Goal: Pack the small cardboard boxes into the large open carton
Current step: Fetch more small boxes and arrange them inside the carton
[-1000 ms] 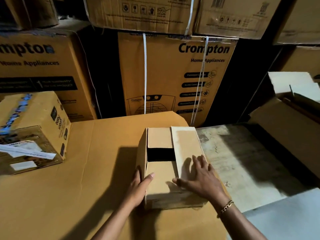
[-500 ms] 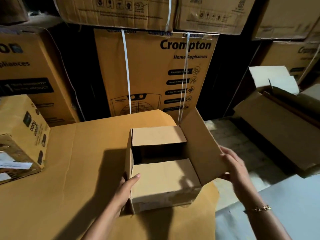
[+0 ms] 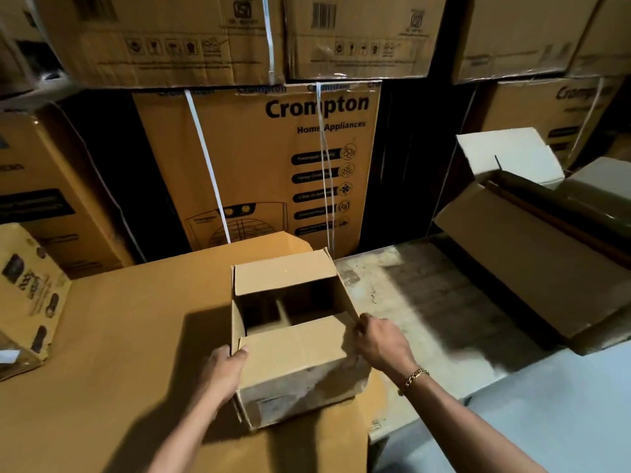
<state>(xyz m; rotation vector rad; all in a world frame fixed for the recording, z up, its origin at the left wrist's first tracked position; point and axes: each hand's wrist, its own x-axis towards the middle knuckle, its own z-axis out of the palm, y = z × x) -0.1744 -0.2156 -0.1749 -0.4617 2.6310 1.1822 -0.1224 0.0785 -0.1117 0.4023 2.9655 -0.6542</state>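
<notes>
1. Stacked printed cartons [image 3: 259,165] fill the whole upper half of the frame; the middle one reads "Crompton Home Appliances" and carries white straps.
2. Below them, a flat cardboard sheet [image 3: 119,336] covers the bench across the lower left and centre.
3. One small cardboard box [image 3: 293,339] stands upright on that sheet at centre frame, its opening facing up and its long axis running from the lower edge toward the top of the frame.
4. Two short flaps, near and far, are folded partly inward; the dark inside shows between them.
5. One left hand [image 3: 223,370] wraps the box's near left corner, thumb on the near flap.
6. One right hand [image 3: 380,339] pinches the box's right edge, fingers closed on the cardboard.
7. One large open carton [image 3: 532,257] lies at middle right, well apart from the box.
</notes>
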